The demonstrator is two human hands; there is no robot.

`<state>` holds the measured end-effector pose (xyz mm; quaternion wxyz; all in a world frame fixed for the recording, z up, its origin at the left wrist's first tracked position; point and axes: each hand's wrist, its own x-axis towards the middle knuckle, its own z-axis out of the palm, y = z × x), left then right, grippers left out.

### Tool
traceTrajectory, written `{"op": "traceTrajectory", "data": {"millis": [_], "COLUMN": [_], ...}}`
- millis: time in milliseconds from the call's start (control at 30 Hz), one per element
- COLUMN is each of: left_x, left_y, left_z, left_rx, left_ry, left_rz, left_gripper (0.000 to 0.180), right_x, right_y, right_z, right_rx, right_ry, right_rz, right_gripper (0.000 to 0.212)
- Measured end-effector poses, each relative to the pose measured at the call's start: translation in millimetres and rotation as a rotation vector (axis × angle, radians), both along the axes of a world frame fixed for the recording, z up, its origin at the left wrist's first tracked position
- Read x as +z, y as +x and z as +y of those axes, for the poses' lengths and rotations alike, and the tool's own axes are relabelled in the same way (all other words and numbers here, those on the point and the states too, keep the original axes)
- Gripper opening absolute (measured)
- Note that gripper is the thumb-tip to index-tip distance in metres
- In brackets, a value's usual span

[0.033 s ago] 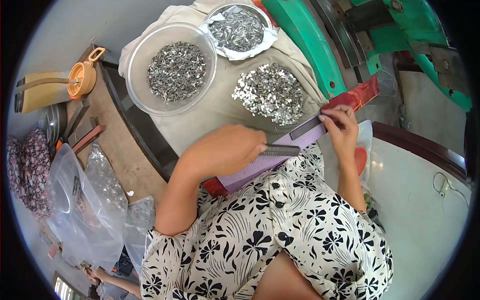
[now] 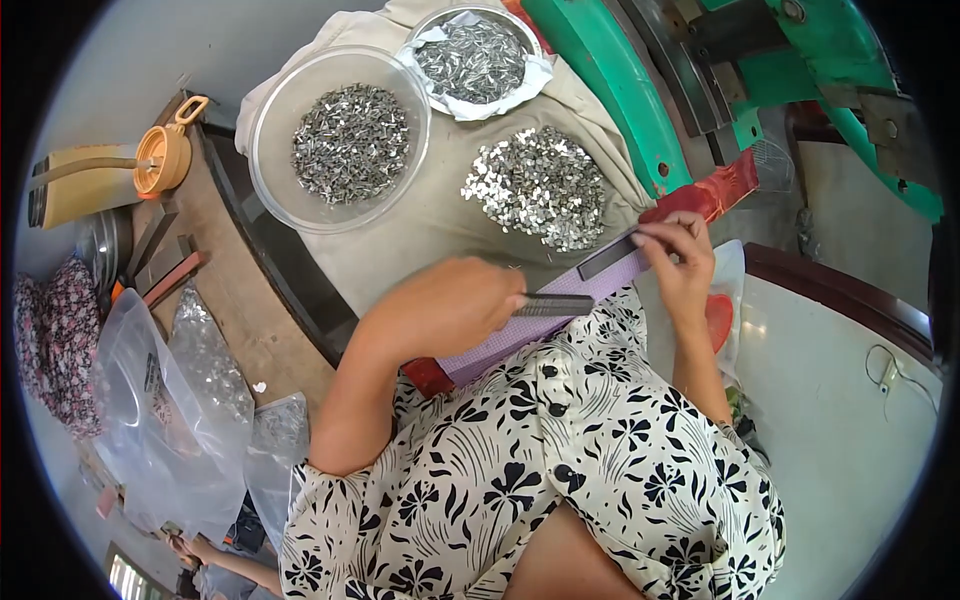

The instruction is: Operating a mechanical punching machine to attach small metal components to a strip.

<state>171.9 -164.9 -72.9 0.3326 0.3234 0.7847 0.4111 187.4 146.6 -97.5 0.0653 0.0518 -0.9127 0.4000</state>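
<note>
My left hand [image 2: 455, 300] is closed round one end of a dark grey, narrow strip with a ridged edge [image 2: 555, 305], which points right over a long purple textured pad [image 2: 490, 345]. With thumb and fingertips, my right hand [image 2: 680, 255] grips the far end of a second dark flat strip [image 2: 608, 260] lying along the pad's far edge. The pad slants across my lap, with red material [image 2: 430, 376] at its near-left end and a red wrapped end [image 2: 715, 190] beyond my right hand. My left fingertips are partly hidden behind the hand.
On a beige cloth [image 2: 440, 190] lie a heap of small shiny metal pieces [image 2: 540, 185], a clear bowl [image 2: 258, 150] of grey pieces and a paper-lined metal bowl [image 2: 540, 85] of slivers. A green machine frame [image 2: 610, 90] stands right; plastic bags [image 2: 160, 400] lie left. Another person's arm [image 2: 235, 565] shows lower left.
My left hand and its strip have shifted very slightly to the left. The right hand keeps its grip in nearly the same place.
</note>
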Motion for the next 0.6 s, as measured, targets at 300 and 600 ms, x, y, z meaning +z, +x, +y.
{"op": "traceTrajectory", "data": {"millis": [300,600], "left_x": [-14.7,-1.0], "left_y": [41.8,60.7], "left_z": [-3.0,-3.5], "left_rx": [0.302,0.475], "left_ry": [-0.120,-0.280], "left_rz": [-0.118,-0.043], "left_gripper": [0.022,0.019], "right_x": [12.9,12.8], "right_y": [-9.9,-16.0], "right_z": [-56.6,-68.5], "right_rx": [0.498,0.513], "right_ry": [0.219,0.226], "right_rz": [0.134,-0.010], "right_gripper": [0.021,0.017]}}
